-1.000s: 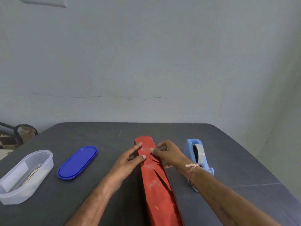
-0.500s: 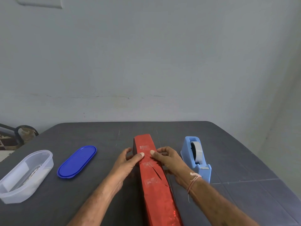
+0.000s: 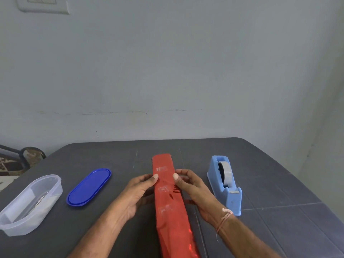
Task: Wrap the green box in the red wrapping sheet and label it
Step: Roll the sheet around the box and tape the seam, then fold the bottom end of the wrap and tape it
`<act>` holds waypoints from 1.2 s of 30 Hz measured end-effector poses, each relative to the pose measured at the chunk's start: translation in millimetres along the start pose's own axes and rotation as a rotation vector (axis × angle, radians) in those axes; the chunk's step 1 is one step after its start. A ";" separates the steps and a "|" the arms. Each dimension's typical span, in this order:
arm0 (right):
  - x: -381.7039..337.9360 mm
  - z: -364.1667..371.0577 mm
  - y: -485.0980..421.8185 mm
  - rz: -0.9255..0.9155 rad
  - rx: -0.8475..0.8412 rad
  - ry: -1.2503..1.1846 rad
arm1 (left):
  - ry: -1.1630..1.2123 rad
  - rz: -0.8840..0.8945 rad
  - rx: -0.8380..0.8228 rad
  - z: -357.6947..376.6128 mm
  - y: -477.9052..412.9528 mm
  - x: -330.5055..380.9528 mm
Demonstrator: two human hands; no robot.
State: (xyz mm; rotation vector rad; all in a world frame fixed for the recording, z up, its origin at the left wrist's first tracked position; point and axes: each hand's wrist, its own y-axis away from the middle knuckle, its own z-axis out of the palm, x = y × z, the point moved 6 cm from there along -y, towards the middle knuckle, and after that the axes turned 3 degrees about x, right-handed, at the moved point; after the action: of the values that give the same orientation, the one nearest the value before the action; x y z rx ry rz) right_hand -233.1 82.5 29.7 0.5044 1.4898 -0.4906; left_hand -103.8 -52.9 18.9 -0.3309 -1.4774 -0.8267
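Observation:
A long narrow box covered in the red wrapping sheet (image 3: 168, 198) lies lengthwise on the dark table, running from the middle toward me. Several strips of clear tape show along its top seam. No green of the box is visible. My left hand (image 3: 136, 192) grips its left side with the thumb on top. My right hand (image 3: 191, 189) grips the right side, thumb pressed on the top face. Both hands hold the wrapped box near its far half.
A light blue tape dispenser (image 3: 226, 185) stands right of the box. A blue oval lid (image 3: 89, 187) and a clear oval container (image 3: 29, 203) with something inside lie on the left. The dark table (image 3: 279, 183) ends at a grey wall.
The wrapped box has shifted slightly and now lies straighter. Both hands have slid from the top onto its sides, thumbs staying on the top face.

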 end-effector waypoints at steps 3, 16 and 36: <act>-5.9 12.5 0.9 -0.115 -0.007 0.106 | 0.010 -0.008 -0.018 -6.0 0.9 4.0; 26.5 2.1 -6.1 0.146 0.030 -0.023 | 0.121 -0.083 -0.066 -10.0 17.3 -4.4; -73.3 -13.0 42.6 -0.392 -0.144 0.093 | -0.151 0.569 -0.157 10.2 64.5 46.2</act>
State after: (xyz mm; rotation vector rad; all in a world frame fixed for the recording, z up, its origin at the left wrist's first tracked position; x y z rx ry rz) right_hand -220.0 124.3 103.4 0.1202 1.7081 -0.6654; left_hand -73.7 -14.6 82.4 -0.9010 -1.3562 -0.4619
